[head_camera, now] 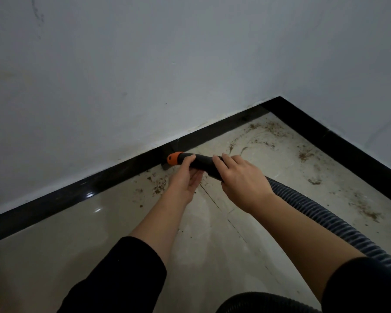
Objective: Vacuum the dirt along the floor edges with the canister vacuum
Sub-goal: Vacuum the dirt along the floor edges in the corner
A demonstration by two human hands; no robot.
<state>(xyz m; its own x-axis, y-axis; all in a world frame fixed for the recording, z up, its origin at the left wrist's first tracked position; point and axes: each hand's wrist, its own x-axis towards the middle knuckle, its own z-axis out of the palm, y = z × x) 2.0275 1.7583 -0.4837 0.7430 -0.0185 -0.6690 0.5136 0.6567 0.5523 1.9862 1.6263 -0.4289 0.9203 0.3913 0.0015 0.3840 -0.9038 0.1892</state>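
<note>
The black vacuum wand [203, 163] with an orange collar [173, 158] lies across the middle of the head view, its tip at the black baseboard [113, 177]. My left hand [185, 177] grips the wand from below just behind the orange collar. Over the wand's rear part my right hand [240, 180] curls from above. A ribbed grey hose [321, 220] runs from the wand to the lower right. Brown dirt [158, 187] lies on the beige tile floor [81, 245] beside the baseboard, and more dirt [303, 155] is scattered toward the corner.
White walls [145, 64] meet in a corner [280, 97] at the upper right, with black baseboard along both. A loop of dark hose [253, 301] shows at the bottom edge. Black sleeves cover both forearms near me.
</note>
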